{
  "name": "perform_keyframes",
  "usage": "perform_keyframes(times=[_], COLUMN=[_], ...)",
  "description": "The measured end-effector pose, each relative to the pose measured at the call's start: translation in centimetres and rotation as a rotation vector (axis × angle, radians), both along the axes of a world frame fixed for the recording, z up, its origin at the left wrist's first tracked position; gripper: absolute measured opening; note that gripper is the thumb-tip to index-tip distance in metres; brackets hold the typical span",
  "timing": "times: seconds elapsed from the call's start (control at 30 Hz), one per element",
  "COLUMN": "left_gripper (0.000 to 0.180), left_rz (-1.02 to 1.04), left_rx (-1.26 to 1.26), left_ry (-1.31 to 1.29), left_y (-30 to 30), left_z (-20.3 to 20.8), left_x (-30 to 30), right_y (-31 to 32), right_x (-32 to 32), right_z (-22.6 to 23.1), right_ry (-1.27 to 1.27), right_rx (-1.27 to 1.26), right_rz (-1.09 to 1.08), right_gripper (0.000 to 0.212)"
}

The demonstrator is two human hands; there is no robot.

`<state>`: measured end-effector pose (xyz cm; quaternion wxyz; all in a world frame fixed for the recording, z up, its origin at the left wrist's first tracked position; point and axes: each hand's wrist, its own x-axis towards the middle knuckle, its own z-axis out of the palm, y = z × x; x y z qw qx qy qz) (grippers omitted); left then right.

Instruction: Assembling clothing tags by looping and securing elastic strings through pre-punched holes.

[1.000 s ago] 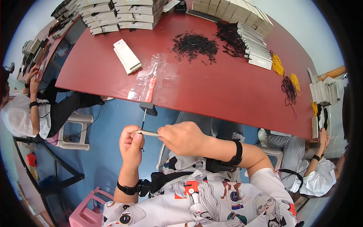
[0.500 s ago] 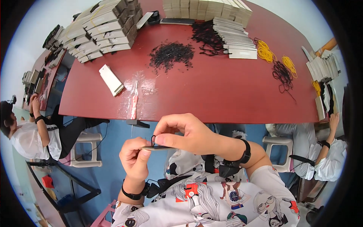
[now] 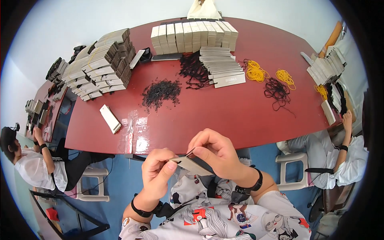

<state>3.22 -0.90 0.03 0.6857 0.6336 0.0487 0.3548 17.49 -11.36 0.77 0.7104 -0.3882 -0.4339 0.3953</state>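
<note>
In front of my body, just off the table's near edge, my left hand (image 3: pixel 157 173) pinches one end of a pale cardboard hang tag (image 3: pixel 193 166) between thumb and fingers. The tag is tilted, and a dark hole shows near the pinched end. My right hand (image 3: pixel 222 157) is closed on a thin black cord (image 3: pixel 190 152), which runs from its fingertips toward that end of the tag. Whether the cord passes through the hole cannot be made out. On the table beyond lies a loose heap of short black pieces (image 3: pixel 161 94).
Stacked bundles of tags (image 3: pixel 98 66) rise at the left, with a row of tags (image 3: pixel 192 37) behind. Corded tags (image 3: pixel 224 68), yellow cord (image 3: pixel 256 72) and black cord (image 3: pixel 277 90) lie right. Loose tags (image 3: pixel 110 119) rest near left. People sit at both sides.
My view has tipped up, showing more of the table's far side. The tag has turned its broad face toward me, and my right hand has drawn the cord to the right.
</note>
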Motion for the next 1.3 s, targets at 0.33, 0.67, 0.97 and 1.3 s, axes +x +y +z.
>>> perform_keyframes(times=[0.33,0.67,0.97,1.3], left_gripper=[0.014,0.011,0.011,0.014], left_rz=[-0.321,-0.119,-0.189,-0.061], left_rx=[-0.352,-0.456,-0.392,-0.029], left_ry=[0.047,0.144,0.140,0.183], left_y=[-0.6,-1.3,-0.9,-0.3], left_z=[-0.7,0.8,1.4,1.7], left_x=[2.6,4.2,2.5,0.9], right_y=[-1.8,-1.6,-1.3,-1.7], right_x=[2.3,3.3,3.8,2.5], right_z=[0.8,0.1,-1.1,1.1], right_ry=[0.303,0.640,0.883,0.279], right_rx=[0.393,0.386,0.426,0.052], right_rz=[0.111,0.203,0.363,-0.005], right_gripper=[0.012,0.013,0.017,0.046])
